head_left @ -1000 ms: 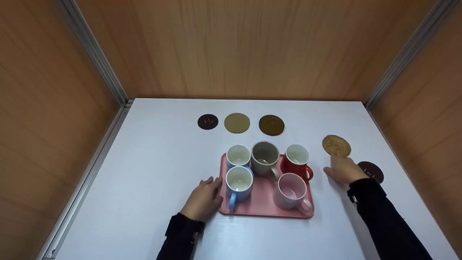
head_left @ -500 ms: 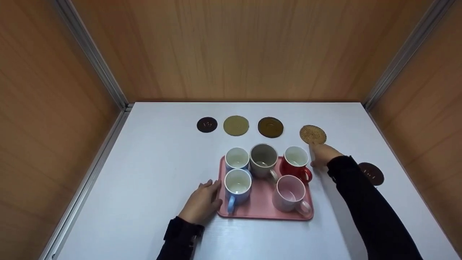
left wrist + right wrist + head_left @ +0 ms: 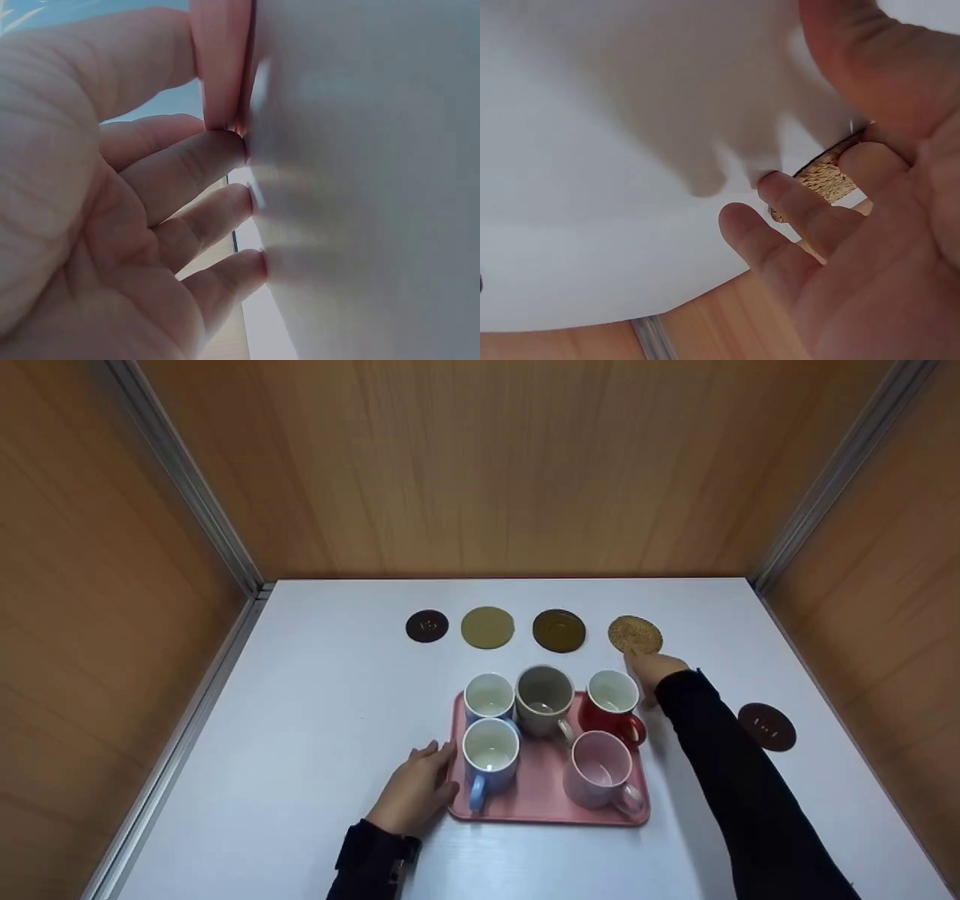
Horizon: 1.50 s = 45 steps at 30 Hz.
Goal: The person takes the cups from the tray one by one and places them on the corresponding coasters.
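My left hand (image 3: 414, 789) rests beside the left end of a pink tray (image 3: 541, 799). In the left wrist view its thumb touches the tray's side (image 3: 223, 67), and the other fingers reach down to the table. Two blue mugs (image 3: 487, 791), a grey mug (image 3: 534, 720), a red mug (image 3: 600, 718) and a pink mug (image 3: 589, 784) stand on the tray. My right hand (image 3: 654, 669) touches the near edge of a woven tan coaster (image 3: 635, 632) with a fingertip. The right wrist view shows this coaster (image 3: 826, 180) partly hidden behind extended fingers.
Left of the woven coaster lie a dark brown coaster (image 3: 559, 631), an olive coaster (image 3: 487, 628) and a small dark coaster (image 3: 427, 626), roughly in a row. Another dark coaster (image 3: 766, 727) lies at the right. Wooden panels (image 3: 480, 465) enclose the white table (image 3: 300, 720).
My right hand has slid the woven coaster left and back, bringing it beside the row of coasters. The left hand stays at the tray's edge. The whole view has shifted slightly.
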### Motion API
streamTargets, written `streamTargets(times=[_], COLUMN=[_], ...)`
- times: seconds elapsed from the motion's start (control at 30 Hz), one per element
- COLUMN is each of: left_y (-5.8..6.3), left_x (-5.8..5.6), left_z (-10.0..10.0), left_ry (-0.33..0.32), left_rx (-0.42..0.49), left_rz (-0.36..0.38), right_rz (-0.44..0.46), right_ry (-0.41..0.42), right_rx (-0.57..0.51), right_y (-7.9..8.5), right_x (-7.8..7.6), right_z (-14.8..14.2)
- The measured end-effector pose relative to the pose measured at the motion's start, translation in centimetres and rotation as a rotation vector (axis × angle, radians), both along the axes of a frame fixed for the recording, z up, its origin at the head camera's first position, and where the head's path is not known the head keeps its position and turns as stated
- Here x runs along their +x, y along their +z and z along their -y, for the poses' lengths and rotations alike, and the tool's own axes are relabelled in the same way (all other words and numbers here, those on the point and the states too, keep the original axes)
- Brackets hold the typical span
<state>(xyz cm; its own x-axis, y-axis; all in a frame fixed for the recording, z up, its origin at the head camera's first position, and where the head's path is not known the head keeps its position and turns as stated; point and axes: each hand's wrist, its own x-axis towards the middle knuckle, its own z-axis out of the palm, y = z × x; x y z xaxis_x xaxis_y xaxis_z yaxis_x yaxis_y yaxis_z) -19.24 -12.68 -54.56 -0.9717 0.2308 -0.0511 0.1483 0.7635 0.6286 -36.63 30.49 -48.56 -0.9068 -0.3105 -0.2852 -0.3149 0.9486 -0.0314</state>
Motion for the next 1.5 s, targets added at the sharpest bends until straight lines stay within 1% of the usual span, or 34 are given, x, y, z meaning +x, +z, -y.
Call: streamTargets(times=[0.03, 0.13, 0.23, 0.4, 0.5, 0.63, 0.8, 0.93, 1.07, 1.27, 1.5], left_y=[0.0, -0.1, -0.2, -0.2, -0.1, 0.0, 0.0, 0.0, -0.1, -0.2, -0.1], left_x=[0.0, 0.1, 0.1, 0.1, 0.0, -0.1, 0.0, 0.0, 0.1, 0.1, 0.1], left_z=[0.0, 0.0, 0.0, 0.0, 0.1, 0.0, -0.1, 0.0, 0.0, 0.1, 0.0], left_ry=[-0.002, -0.002, -0.010, -0.011, -0.001, 0.010, 0.003, -0.003, -0.011, -0.013, 0.000], left_rx=[0.002, 0.015, 0.024, 0.019, 0.009, 0.006, 0.004, -0.002, -0.002, 0.006, 0.002], left_rz=[0.005, 0.016, 0.010, 0.002, 0.005, 0.025, 0.035, 0.005, -0.024, -0.035, 0.000], right_rz=[0.004, -0.026, -0.070, -0.107, -0.124, -0.143, -0.139, -0.132, -0.143, -0.139, -0.144], right_ry=[-0.017, -0.019, 0.013, 0.029, 0.026, 0.001, -0.039, -0.066, -0.094, -0.125, -0.112], right_rx=[-0.001, 0.006, 0.036, 0.074, 0.061, 0.046, 0.046, 0.018, -0.018, -0.058, -0.051], right_y=[0.1, 0.4, 0.4, 0.2, 0.2, 0.1, -0.7, -1.1, -1.5, -1.7, -1.4], right_x=[0.2, 0.7, 0.8, 0.3, -0.1, -0.3, -0.3, -0.2, -0.1, 0.1, 0.4], right_z=[0.1, 0.2, 0.2, 0.2, 0.4, 0.3, -0.2, -0.1, -0.2, -0.4, -0.8])
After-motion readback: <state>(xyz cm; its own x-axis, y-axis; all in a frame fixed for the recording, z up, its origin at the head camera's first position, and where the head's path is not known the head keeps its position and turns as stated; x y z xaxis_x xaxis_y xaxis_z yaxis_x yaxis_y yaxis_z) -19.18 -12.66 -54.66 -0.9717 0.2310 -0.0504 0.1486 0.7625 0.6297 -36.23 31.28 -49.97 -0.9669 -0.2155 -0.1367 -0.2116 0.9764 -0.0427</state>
